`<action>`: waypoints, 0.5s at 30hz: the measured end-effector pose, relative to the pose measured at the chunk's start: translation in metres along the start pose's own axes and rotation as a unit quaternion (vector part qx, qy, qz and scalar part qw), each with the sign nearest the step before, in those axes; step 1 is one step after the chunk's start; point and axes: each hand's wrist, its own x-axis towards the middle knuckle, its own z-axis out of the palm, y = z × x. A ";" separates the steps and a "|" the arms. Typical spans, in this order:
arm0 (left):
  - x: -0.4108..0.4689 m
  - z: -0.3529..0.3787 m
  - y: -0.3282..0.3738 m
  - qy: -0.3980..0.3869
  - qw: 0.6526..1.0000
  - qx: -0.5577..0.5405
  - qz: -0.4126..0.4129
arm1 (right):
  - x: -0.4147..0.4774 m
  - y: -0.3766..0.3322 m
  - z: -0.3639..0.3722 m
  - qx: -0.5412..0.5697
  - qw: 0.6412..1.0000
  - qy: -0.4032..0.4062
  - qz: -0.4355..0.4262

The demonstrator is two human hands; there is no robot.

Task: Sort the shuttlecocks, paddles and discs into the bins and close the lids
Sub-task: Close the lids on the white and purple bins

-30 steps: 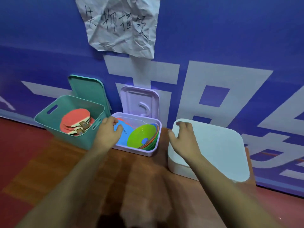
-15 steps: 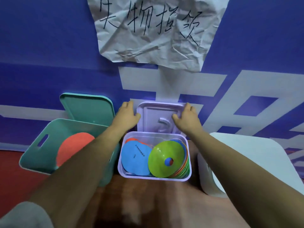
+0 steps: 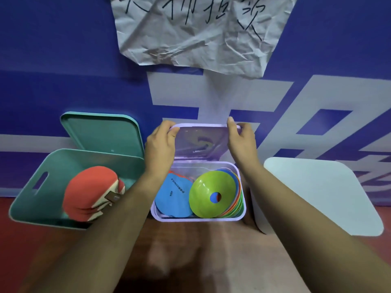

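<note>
Lilac lid (image 3: 201,144), tilted over the back of the open lilac bin (image 3: 198,219) holding the discs (image 3: 211,193), is gripped at its upper corners by the left hand (image 3: 160,144) and right hand (image 3: 241,142), fingertips hidden behind it, while the left forearm covers part of the red paddles (image 3: 88,191) in the teal bin (image 3: 27,199).

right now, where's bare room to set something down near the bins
Bare wood in front of the purple bin, and the flat white lid at right. Crowded: discs fill the purple bin, paddles the teal bin.
</note>
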 end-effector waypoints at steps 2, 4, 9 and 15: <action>-0.014 -0.015 0.018 0.019 0.999 -0.034 0.018 | -0.018 -0.007 -0.012 0.037 0.999 0.015 -0.008; -0.036 -0.029 0.034 0.026 0.997 -0.054 0.040 | -0.041 -0.008 -0.023 0.083 0.996 0.016 -0.009; -0.112 -0.041 0.060 0.033 0.988 -0.032 0.146 | -0.098 0.011 -0.044 0.347 0.930 -0.004 0.119; -0.184 -0.046 0.069 -0.097 0.973 -0.044 0.207 | -0.123 0.054 -0.069 0.476 0.852 -0.069 0.209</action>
